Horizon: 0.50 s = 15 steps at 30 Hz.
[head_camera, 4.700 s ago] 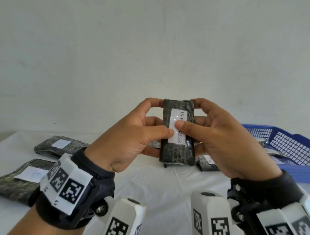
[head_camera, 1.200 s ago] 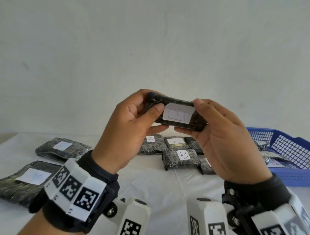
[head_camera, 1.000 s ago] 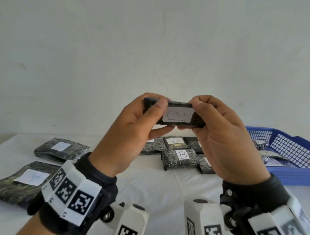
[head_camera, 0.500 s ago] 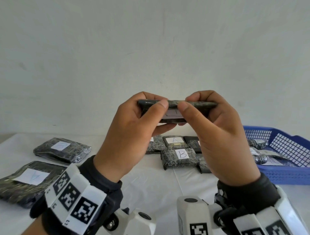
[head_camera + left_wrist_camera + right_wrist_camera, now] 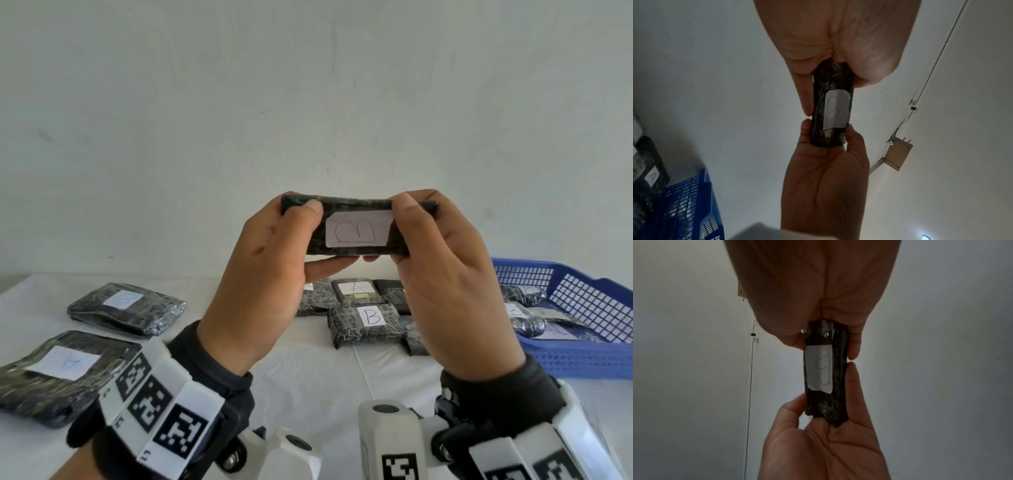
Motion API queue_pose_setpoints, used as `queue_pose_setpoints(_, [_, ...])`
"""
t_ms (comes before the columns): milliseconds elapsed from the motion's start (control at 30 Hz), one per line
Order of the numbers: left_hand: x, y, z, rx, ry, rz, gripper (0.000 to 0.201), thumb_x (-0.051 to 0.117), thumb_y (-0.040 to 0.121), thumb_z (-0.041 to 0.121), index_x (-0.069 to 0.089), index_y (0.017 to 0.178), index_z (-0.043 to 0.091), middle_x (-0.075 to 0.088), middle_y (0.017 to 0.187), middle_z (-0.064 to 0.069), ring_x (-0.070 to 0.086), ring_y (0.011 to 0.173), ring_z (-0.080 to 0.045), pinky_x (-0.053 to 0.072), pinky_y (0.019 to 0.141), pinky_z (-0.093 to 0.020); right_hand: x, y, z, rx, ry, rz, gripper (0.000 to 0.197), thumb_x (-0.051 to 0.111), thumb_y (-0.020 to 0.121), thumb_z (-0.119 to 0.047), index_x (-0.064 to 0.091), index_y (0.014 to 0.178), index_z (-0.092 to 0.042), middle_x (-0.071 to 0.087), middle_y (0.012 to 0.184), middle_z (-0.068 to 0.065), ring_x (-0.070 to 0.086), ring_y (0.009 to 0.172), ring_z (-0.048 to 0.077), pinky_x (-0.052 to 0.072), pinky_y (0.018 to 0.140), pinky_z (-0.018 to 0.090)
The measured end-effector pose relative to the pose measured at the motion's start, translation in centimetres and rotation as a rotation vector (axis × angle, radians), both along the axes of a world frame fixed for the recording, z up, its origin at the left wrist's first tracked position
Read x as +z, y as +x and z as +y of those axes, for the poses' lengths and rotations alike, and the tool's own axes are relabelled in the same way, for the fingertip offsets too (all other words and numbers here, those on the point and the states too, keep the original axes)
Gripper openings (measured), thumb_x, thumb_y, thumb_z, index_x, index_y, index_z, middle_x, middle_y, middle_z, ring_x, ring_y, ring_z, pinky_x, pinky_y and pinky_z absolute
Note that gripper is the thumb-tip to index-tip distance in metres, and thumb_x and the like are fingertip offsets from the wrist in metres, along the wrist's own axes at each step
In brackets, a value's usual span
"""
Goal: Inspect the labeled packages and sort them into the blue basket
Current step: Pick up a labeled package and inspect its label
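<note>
Hands first: our left hand [image 5: 263, 284] and right hand [image 5: 448, 291] each pinch one end of a dark wrapped package [image 5: 352, 226], held level in the air above the counter [image 5: 325, 377], its white label [image 5: 358, 233] marked B facing us. Beyond, packages marked B [image 5: 366, 323] and A [image 5: 356, 291] lie mid-counter. At the right edge sits the blue basket [image 5: 582, 308], holding packages.

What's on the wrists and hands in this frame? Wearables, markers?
Both hands are bare, no gloves. The left hand has a dark cuff and a white band printed with black square fiducial markers. The right hand has a dark cuff too. White angular camera housings with similar markers sit below both wrists.
</note>
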<state>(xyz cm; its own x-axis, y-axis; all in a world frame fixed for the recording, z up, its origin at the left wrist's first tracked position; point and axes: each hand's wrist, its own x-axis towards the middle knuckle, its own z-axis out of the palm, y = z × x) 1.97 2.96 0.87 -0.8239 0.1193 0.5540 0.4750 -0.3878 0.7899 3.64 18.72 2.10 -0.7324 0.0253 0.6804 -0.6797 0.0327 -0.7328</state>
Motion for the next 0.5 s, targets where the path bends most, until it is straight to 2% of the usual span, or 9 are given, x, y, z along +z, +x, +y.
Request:
queue_pose_setpoints(33, [-0.09, -0.04, 0.02, 0.001, 0.002, 0.005, 0.029, 0.048, 0.095, 0.027, 0.068, 0.099, 0.007, 0.079, 0.101, -0.013, 0.076, 0.104, -0.027, 0.063, 0.085, -0.038, 0.07, 0.08, 0.00, 0.027, -0.028, -0.015, 0.025, 0.048, 0.099, -0.033, 0.060, 0.084, -0.016, 0.062, 0.074, -0.006, 0.059, 0.077, 0.016, 0.047, 0.079, 0.037])
queue_pose_setpoints(100, [-0.12, -0.12, 0.07, -0.021, 0.021, 0.003, 0.029, 0.053, 0.093, 0.031, 0.068, 0.095, 0.007, 0.077, 0.101, -0.015, 0.075, 0.106, -0.028, 0.063, 0.086, -0.039, 0.14, 0.18, 0.05, 0.062, -0.054, -0.044, 0.025, 0.048, 0.097, -0.033, 0.059, 0.082, -0.017, 0.060, 0.075, -0.007, 0.057, 0.080, 0.016, 0.046, 0.082, 0.040])
queue_pose_setpoints(167, [-0.16, -0.19, 0.03, 0.002, 0.009, 0.006, 0.032, 0.055, 0.091, 0.034, 0.068, 0.094, 0.005, 0.075, 0.101, -0.019, 0.075, 0.106, -0.029, 0.063, 0.085, -0.040, -0.01, 0.01, 0.00, 0.034, -0.039, -0.047, 0.024, 0.047, 0.096, -0.031, 0.060, 0.084, -0.014, 0.060, 0.076, -0.004, 0.056, 0.079, 0.016, 0.045, 0.079, 0.036])
queue_pose_setpoints(300, [-0.19, -0.14, -0.01, 0.099, -0.042, 0.049, 0.031, 0.048, 0.095, 0.028, 0.067, 0.097, 0.003, 0.078, 0.095, -0.012, 0.077, 0.100, -0.026, 0.064, 0.079, -0.037, -0.26, -0.27, -0.36, 0.001, -0.031, 0.005, 0.026, 0.049, 0.100, -0.032, 0.062, 0.095, -0.010, 0.063, 0.081, 0.006, 0.060, 0.077, 0.022, 0.050, 0.076, 0.037])
queue_pose_setpoints(433, [0.21, -0.06, -0.16, 0.042, 0.020, -0.012, 0.035, 0.048, 0.095, 0.032, 0.070, 0.093, 0.006, 0.076, 0.099, -0.016, 0.076, 0.104, -0.028, 0.064, 0.082, -0.039, -0.18, -0.07, -0.33, 0.054, -0.047, 0.009, 0.036, 0.046, 0.102, -0.038, 0.063, 0.093, -0.007, 0.063, 0.081, -0.001, 0.058, 0.082, 0.019, 0.048, 0.084, 0.046])
queue_pose_setpoints(500, [0.26, -0.06, -0.27, 0.063, -0.001, -0.011, 0.032, 0.047, 0.094, 0.029, 0.068, 0.092, 0.004, 0.077, 0.094, -0.014, 0.077, 0.099, -0.026, 0.064, 0.080, -0.037, -0.34, -0.16, -0.19, 0.024, 0.000, 0.017, 0.036, 0.044, 0.104, -0.035, 0.063, 0.097, -0.005, 0.064, 0.082, -0.004, 0.062, 0.083, 0.015, 0.051, 0.083, 0.037])
